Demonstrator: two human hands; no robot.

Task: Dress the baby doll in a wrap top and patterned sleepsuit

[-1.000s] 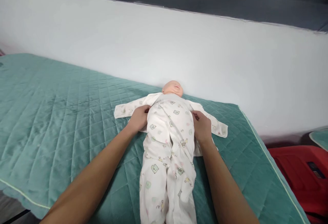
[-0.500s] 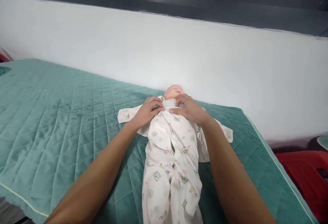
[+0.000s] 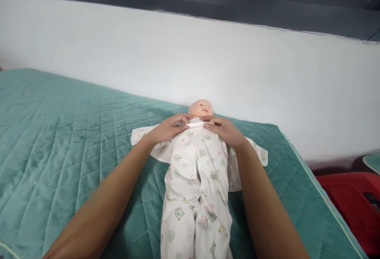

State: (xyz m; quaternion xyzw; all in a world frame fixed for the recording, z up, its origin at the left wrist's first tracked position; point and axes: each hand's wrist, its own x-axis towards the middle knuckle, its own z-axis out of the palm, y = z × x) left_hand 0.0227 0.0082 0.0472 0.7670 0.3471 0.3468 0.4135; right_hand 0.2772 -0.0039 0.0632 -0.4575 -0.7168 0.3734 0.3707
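A baby doll [image 3: 200, 107] lies on its back with its head toward the wall. White baby pants [image 3: 197, 168] printed with small bears cover its front up to the chest. My left hand [image 3: 170, 128] pinches the waistband on the left side, thumb below and fingers on top. On the other side my right hand [image 3: 224, 129] pinches the same waistband near the doll's neck. Beneath lies a white long-sleeved top [image 3: 257, 151], its sleeves spread out to both sides. The lower ends of the pants run out of view.
A green quilted cover [image 3: 74, 144] lies under everything and meets a white wall [image 3: 118, 49] behind the doll. The cover's right edge has pale piping. Beyond it at the right sits a red plastic object [image 3: 350, 199]. A dark frame [image 3: 208, 2] runs along the top.
The waistband has been drawn up closer to the doll's neck, covering more of the white band there. Both hands now pinch its edge. The view has shifted slightly.
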